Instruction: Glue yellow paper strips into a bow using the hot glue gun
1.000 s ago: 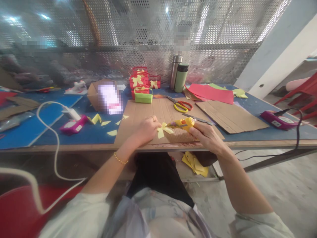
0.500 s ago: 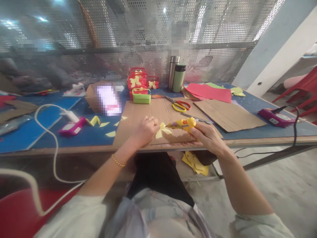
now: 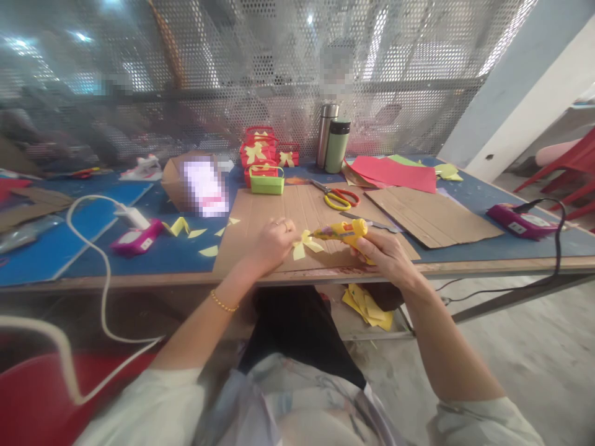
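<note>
My right hand [image 3: 383, 251] is wrapped round a yellow glue gun [image 3: 344, 230], whose nozzle points left at a pale yellow paper bow [image 3: 307, 245]. The nozzle tip is at the upper part of the bow; whether they touch I cannot tell. The bow lies on a cardboard sheet [image 3: 264, 207]. My left hand [image 3: 277, 240] is closed at the bow's left edge, its fingertips pinching the paper. Scissors with red and yellow handles [image 3: 341, 198] and a dark flat blade [image 3: 372, 223] rest behind the glue gun.
Red paper baskets with bows [image 3: 256, 152], a green basket [image 3: 266, 184] and two bottles [image 3: 337, 147] stand at the back. A lit phone [image 3: 203, 186] leans on a box at left. Purple power sockets [image 3: 137, 238] with cables flank the cardboard. Red paper [image 3: 395, 172] lies back right.
The glue gun has shifted very slightly in my right hand, its nozzle still at the bow. My left hand stays at the bow's edge. The whole view has moved a little.
</note>
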{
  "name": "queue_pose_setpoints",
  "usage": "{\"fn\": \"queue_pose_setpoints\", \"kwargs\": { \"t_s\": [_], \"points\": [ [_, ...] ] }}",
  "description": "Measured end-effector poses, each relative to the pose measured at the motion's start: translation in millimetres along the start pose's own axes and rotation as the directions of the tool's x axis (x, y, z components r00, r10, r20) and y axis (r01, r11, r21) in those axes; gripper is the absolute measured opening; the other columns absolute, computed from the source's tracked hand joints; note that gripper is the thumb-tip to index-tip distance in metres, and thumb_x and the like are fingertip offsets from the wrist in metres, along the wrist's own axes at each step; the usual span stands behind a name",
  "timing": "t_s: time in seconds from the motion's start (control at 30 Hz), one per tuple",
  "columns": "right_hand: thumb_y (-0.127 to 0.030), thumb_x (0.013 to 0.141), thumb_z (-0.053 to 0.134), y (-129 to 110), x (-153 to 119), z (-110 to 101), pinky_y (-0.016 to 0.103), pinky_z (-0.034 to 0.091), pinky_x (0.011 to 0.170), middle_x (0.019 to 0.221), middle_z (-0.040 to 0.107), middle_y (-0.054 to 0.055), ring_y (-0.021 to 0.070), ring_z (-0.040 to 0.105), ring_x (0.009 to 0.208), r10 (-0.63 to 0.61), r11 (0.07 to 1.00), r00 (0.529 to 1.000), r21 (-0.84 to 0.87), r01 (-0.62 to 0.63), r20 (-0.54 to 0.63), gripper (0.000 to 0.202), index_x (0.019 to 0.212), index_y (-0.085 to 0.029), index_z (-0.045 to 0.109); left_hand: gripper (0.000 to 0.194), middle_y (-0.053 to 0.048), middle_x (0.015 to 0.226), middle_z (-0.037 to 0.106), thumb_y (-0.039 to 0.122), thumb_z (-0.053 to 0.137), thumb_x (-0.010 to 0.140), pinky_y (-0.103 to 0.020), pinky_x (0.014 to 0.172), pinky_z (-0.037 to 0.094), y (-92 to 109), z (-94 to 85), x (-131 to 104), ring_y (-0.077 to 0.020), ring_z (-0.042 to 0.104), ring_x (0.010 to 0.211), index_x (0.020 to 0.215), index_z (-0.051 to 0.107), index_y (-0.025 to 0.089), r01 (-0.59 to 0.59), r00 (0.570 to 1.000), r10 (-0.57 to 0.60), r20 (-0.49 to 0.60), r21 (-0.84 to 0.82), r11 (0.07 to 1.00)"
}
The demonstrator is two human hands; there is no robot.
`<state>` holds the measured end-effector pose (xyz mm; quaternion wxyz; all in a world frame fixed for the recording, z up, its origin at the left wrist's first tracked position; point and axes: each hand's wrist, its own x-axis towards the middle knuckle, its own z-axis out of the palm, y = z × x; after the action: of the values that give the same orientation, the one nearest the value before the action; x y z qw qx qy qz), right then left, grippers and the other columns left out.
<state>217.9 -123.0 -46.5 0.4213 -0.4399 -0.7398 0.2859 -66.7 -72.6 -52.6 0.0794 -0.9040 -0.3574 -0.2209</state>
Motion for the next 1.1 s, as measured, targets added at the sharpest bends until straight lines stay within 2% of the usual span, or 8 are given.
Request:
{"fn": "queue_pose_setpoints", "kwargs": {
  "t_s": [0.13,0.2,0.6,0.93,1.1],
  "points": [
    [-0.078,0.094,0.049,1,0,1,0.03,0.04,0.055,0.064,0.058,0.002,0.0141,0.048,0.056,0.01,0.999,1.0,0.041,-0.009,-0.029,0.065,0.07,-0.019,0.063,0.029,-0.008,0.1,0.069,0.006,0.045,0.097,-0.039,0.092,0.046,2,-2.5,-3,-0.0225,0.06,0.098,0.1,0.072,0.018,0.091,0.986,-0.101,-0.135,-0.082,0.992],
    [-0.079,0.093,0.05,1,1,1,0.03,0.041,0.056,0.066,0.06,0.003,0.0146,0.05,0.057,0.007,0.999,0.999,0.048,-0.005,-0.048,0.065,0.07,-0.019,0.063,0.031,-0.008,0.101,0.069,0.005,0.045,0.097,-0.038,0.093,0.047,2,-3.3,-4,-0.0222,0.06,0.099,0.101,0.072,0.018,0.1,0.98,-0.115,-0.163,-0.097,0.99],
    [-0.078,0.093,0.051,9,1,5,0.03,0.041,0.056,0.066,0.061,0.004,0.0149,0.051,0.058,0.019,0.995,0.998,0.1,-0.014,-0.054,0.065,0.07,-0.018,0.065,0.033,-0.01,0.099,0.064,0.01,0.046,0.1,-0.04,0.088,0.047,1,0.5,0,-0.0232,0.055,0.095,0.099,0.078,0.02,-0.001,1.0,0.002,0.006,-0.056,0.998],
    [-0.075,0.094,0.051,12,-1,7,0.03,0.039,0.057,0.064,0.058,0.003,0.0146,0.05,0.058,0.026,0.994,0.998,0.11,-0.021,-0.049,0.063,0.072,-0.018,0.066,0.034,-0.009,0.098,0.064,0.013,0.044,0.102,-0.039,0.087,0.047,1,1.2,0,-0.0227,0.056,0.095,0.098,0.077,0.019,0.012,1.0,-0.012,-0.003,-0.083,0.996],
    [-0.076,0.095,0.05,12,-2,7,0.029,0.038,0.056,0.063,0.058,0.002,0.0141,0.049,0.057,0.029,0.997,0.999,0.077,-0.026,-0.043,0.065,0.072,-0.018,0.067,0.031,-0.008,0.099,0.068,0.008,0.044,0.099,-0.039,0.091,0.048,-2,1.8,-2,-0.022,0.059,0.096,0.1,0.073,0.018,0.021,0.998,-0.031,-0.062,-0.16,0.987]
  ]
}}
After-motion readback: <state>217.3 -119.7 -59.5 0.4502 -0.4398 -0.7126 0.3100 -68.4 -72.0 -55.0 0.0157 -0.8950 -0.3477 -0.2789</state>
